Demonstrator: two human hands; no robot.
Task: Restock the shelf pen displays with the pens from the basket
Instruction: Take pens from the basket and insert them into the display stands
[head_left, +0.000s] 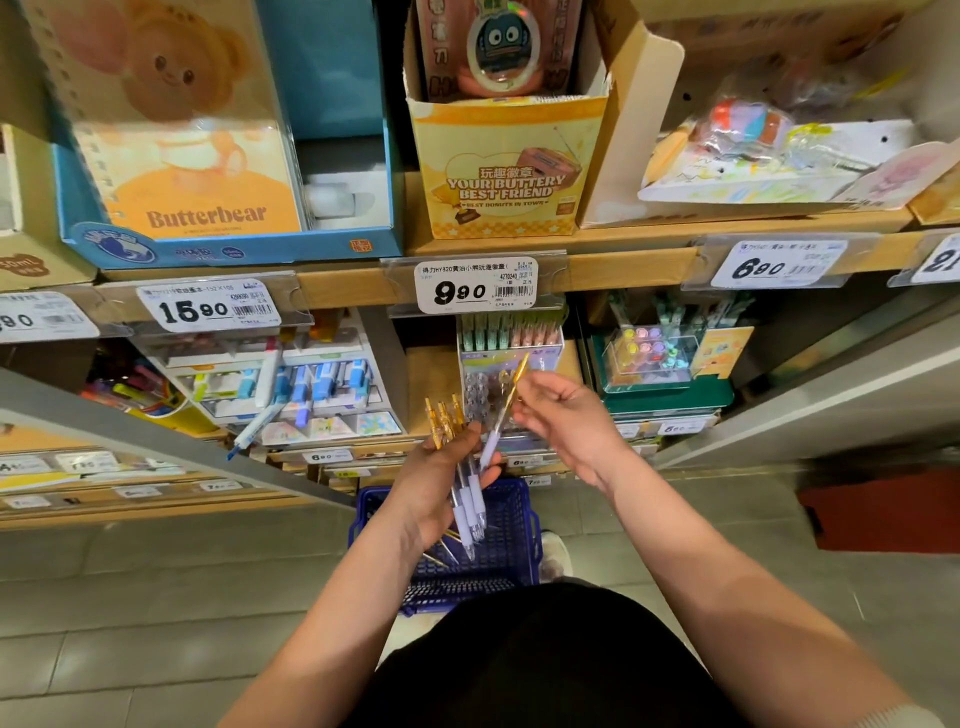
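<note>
My left hand (435, 483) grips a bunch of clear pens (465, 493) with gold clips and lilac grips, tips pointing down over the basket. My right hand (563, 421) pinches a single pen (497, 421) of the same kind, its gold clip raised toward the clear pen display (506, 358) on the lower shelf. The blue plastic basket (514, 525) sits on the floor below my hands, with several gold-tipped pens visible inside it.
A blue-and-white pen display (306, 384) stands left of the clear one, with a pen leaning out of it. A green display (665, 374) stands to the right. Boxes and price tags (475, 286) line the upper shelf. Grey floor tiles lie below.
</note>
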